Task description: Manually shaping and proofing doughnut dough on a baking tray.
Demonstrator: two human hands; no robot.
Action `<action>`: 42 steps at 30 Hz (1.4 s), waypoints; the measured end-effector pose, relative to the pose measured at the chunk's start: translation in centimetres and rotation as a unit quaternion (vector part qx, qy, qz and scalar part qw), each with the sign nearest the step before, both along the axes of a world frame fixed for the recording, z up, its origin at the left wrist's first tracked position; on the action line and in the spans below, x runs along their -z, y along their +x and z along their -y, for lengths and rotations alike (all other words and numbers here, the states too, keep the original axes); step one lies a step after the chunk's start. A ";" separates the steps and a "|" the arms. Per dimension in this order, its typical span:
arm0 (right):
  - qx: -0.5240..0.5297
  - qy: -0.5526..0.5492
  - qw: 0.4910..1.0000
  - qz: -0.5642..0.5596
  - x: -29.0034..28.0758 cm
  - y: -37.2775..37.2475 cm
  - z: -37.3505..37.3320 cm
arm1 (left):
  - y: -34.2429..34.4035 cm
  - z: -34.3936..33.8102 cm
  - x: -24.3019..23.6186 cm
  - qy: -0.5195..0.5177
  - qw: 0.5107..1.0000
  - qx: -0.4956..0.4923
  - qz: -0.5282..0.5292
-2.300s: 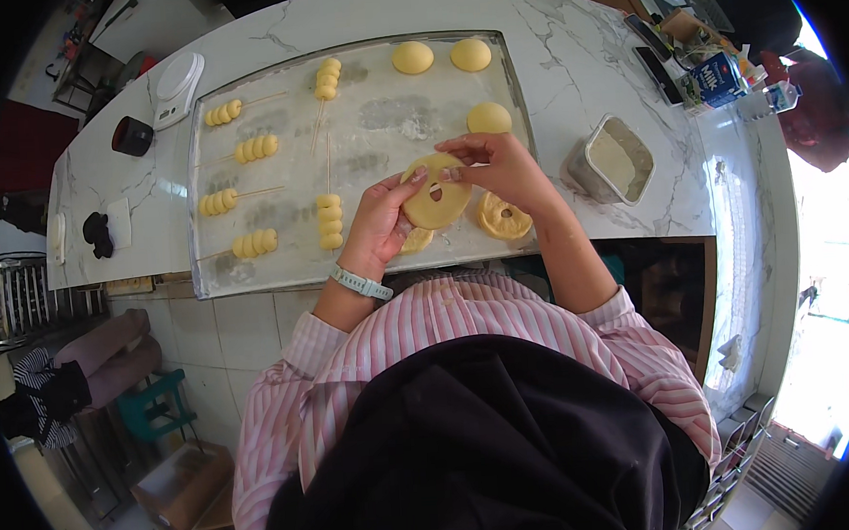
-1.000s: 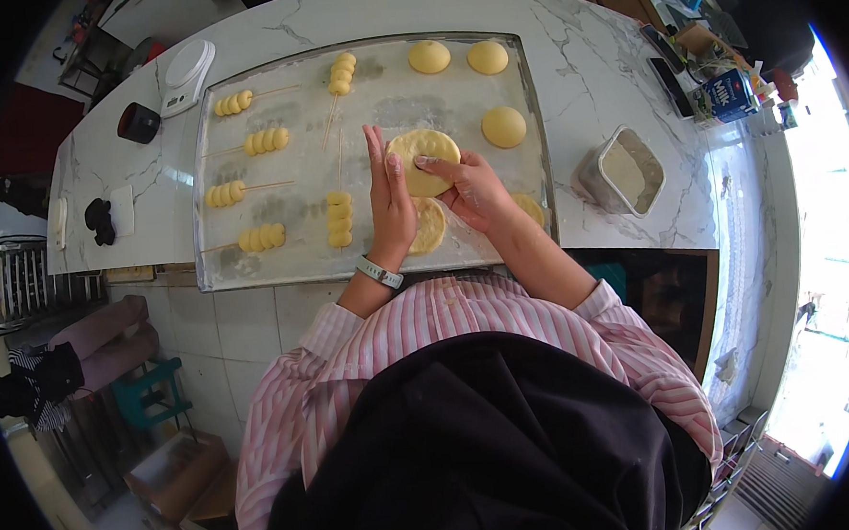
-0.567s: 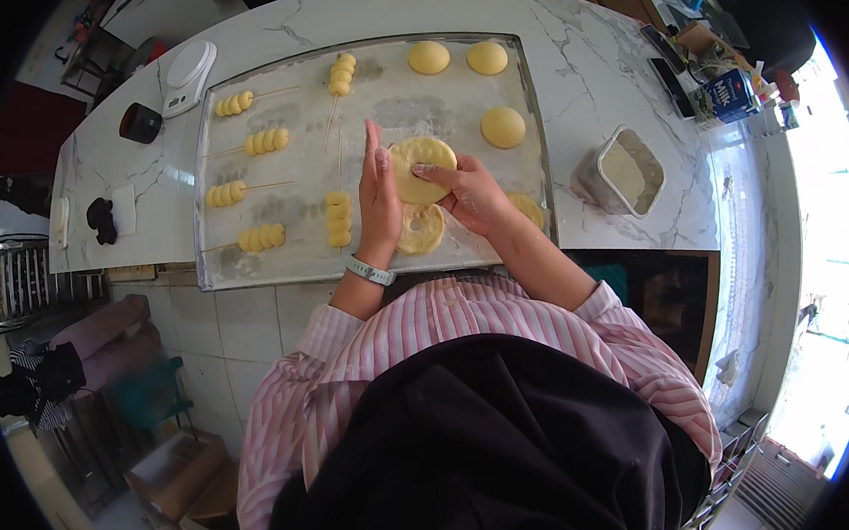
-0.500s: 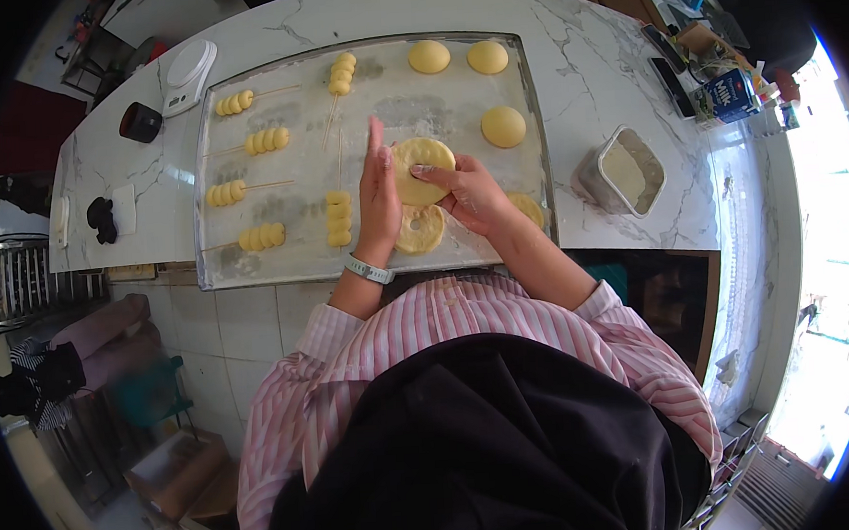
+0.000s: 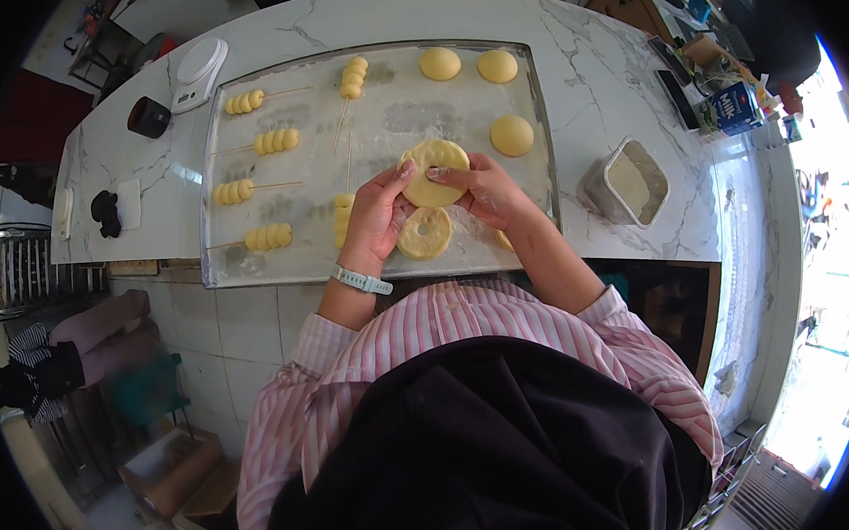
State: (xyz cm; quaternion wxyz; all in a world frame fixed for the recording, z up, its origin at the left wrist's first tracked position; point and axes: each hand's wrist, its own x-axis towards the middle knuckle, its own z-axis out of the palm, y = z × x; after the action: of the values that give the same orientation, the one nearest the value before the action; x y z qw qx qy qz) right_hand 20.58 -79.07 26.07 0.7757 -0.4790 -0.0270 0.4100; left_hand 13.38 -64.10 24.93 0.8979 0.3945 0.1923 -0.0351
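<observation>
A flat round piece of pale yellow dough (image 5: 445, 151) is held above the tray between both hands. Its left edge is gripped by my left hand (image 5: 378, 212), with the thumb on the upper face. On the other side, my right hand (image 5: 490, 194) is closed around the edge, and its thumb presses at the dough's centre. Just below lies a dough ring (image 5: 412, 247) with a small hole, on the floured metal tray (image 5: 417, 118). Another dough piece is mostly hidden under my right forearm.
Twisted dough on skewers (image 5: 276, 142) fills the tray's left half. Several smooth dough rounds (image 5: 512, 137) sit at its right. A rectangular container (image 5: 597, 189) stands right of the tray. A white scale (image 5: 200, 73), a dark cup (image 5: 148, 117) and a milk carton (image 5: 729, 107) are farther out.
My left hand was flat and upright beside the dough; its fingers now grip the left edge with the thumb on top. My right hand keeps its hold. The view has shifted slightly.
</observation>
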 end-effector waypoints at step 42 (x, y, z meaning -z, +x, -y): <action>-0.180 -0.376 0.738 0.531 1.3 11.6 -4.8 | -1.8 -3.0 0.5 0.039 0.992 -0.112 -0.032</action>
State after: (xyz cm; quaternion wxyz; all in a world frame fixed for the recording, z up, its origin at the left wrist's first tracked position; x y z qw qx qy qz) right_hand 32.19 -74.30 24.81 0.3042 -0.8579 -0.3637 0.1981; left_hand 11.61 -61.10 24.47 0.8733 0.4040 0.2654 0.0607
